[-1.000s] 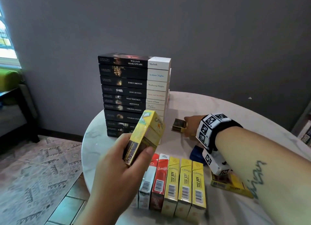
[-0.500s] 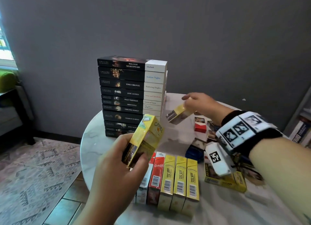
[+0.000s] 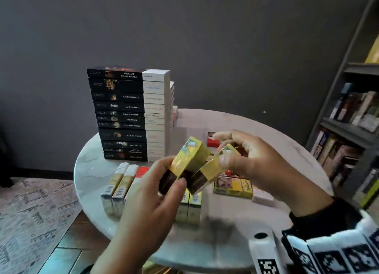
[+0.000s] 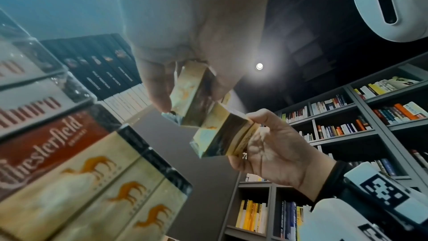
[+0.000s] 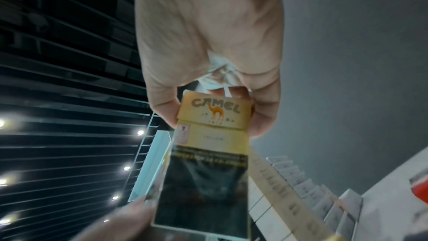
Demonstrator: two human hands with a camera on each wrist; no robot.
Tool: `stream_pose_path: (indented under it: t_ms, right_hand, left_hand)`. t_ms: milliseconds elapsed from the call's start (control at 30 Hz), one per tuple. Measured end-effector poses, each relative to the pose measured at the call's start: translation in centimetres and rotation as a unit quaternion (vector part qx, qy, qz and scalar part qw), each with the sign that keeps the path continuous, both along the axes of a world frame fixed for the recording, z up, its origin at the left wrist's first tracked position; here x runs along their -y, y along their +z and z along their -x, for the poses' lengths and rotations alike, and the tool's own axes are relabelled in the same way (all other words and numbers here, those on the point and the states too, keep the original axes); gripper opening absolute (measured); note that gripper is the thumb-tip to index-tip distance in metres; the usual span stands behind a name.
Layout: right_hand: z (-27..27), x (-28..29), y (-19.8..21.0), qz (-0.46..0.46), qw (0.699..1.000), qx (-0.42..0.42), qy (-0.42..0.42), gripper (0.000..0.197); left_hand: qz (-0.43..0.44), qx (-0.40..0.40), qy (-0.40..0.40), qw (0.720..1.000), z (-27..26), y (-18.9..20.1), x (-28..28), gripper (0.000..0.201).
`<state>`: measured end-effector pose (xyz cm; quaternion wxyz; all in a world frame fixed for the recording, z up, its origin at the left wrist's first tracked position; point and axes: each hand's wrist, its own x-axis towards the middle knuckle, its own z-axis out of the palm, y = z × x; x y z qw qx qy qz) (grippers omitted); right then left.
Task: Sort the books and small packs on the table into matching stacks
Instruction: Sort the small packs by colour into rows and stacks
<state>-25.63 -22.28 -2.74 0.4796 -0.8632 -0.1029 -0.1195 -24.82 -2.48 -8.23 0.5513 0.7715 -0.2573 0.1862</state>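
My left hand [image 3: 170,175] grips a yellow Camel pack [image 3: 187,157] above the table, thumb on one face and fingers behind. My right hand [image 3: 225,150] pinches a second yellow Camel pack [image 3: 209,169] by its top end and holds it slanted against the first. The left wrist view shows the left hand [image 4: 183,83] on its pack [image 4: 190,94] and the right hand [image 4: 266,144] on the other pack [image 4: 220,135]. In the right wrist view the right hand [image 5: 215,109] holds the Camel pack [image 5: 213,135]. A tall stack of black-and-white books [image 3: 131,113] stands at the back left.
A row of upright packs [image 3: 119,189], gold, red and yellow, stands along the round white table's [image 3: 225,239] front edge below my hands. Loose packs lie to the right: a yellow one [image 3: 233,186], a red one [image 3: 213,143], a white one [image 3: 262,198]. Bookshelves [image 3: 352,130] stand on the right.
My right hand lifted a yellow pack from the far side of the table and brought it back beside the pack in my left hand. The left hand rose slightly.
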Motion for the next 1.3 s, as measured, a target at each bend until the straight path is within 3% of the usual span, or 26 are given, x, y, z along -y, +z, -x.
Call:
stream_pose_path:
  t_ms: [100, 167, 267, 367, 433, 500, 567, 667, 733, 867, 1000, 1133, 1300]
  right_hand:
    - [1.4, -0.9, -2.0, -0.01, 1.0, 0.02, -0.019, 0.075]
    - [2.1, -1.4, -3.0, -0.024, 0.999, 0.035, -0.029, 0.078]
    - [3.0, -1.9, -3.9, -0.034, 0.998, 0.038, -0.048, 0.089]
    - [3.9, -2.2, -4.8, -0.111, 0.994, 0.006, -0.021, 0.111]
    - [4.2, -2.6, -5.7, -0.189, 0.982, -0.021, -0.009, 0.117]
    - [4.4, -3.1, -6.8, -0.257, 0.965, -0.051, 0.025, 0.104]
    - [4.8, -3.7, -7.6, -0.271, 0.958, -0.069, 0.067, 0.074]
    - [5.1, -4.0, -7.8, -0.257, 0.962, -0.078, 0.049, 0.051]
    - [4.9, -3.4, -7.8, -0.253, 0.966, -0.047, 0.006, 0.043]
    - [4.4, -1.3, -7.7, -0.144, 0.978, 0.014, -0.149, 0.046]
    - [4.1, -0.9, -7.7, 0.061, 0.965, -0.05, -0.25, 0.068]
    - [3.9, -1.8, -7.7, 0.18, 0.939, -0.09, -0.279, 0.071]
    - [3.2, -2.5, -8.5, 0.193, 0.945, -0.122, -0.233, 0.089]
  left_hand:
    - [-0.021, -0.01, -0.07, 0.997, 1.3, -0.3, 0.7, 0.042]
    - [-0.059, 0.008, -0.043, 0.997, 1.7, -0.8, 1.0, 0.049]
    - [-0.075, 0.024, 0.006, 0.997, 1.8, -1.3, 1.3, 0.044]
    - [-0.02, -0.005, 0.009, 1.0, 2.0, -1.6, 1.7, 0.04]
    - [0.066, -0.051, -0.046, 0.995, 2.1, -1.8, 2.2, 0.042]
    - [0.138, -0.099, -0.103, 0.98, 2.2, -2.2, 2.9, 0.047]
    - [0.159, -0.134, -0.12, 0.971, 2.3, -3.1, 3.7, 0.047]
    - [0.132, -0.133, -0.084, 0.979, 2.4, -3.9, 4.0, 0.041]
    - [0.065, -0.105, -0.049, 0.991, 2.2, -3.8, 3.4, 0.053]
    - [-0.02, -0.074, 0.033, 0.997, 0.9, -2.6, 1.3, 0.07]
    - [-0.069, -0.034, 0.145, 0.986, -1.0, -1.9, -1.6, 0.063]
    - [-0.128, -0.059, 0.233, 0.962, -2.5, -2.1, -4.2, 0.079]
    - [-0.163, -0.181, 0.208, 0.947, -3.4, -3.2, -6.1, 0.086]
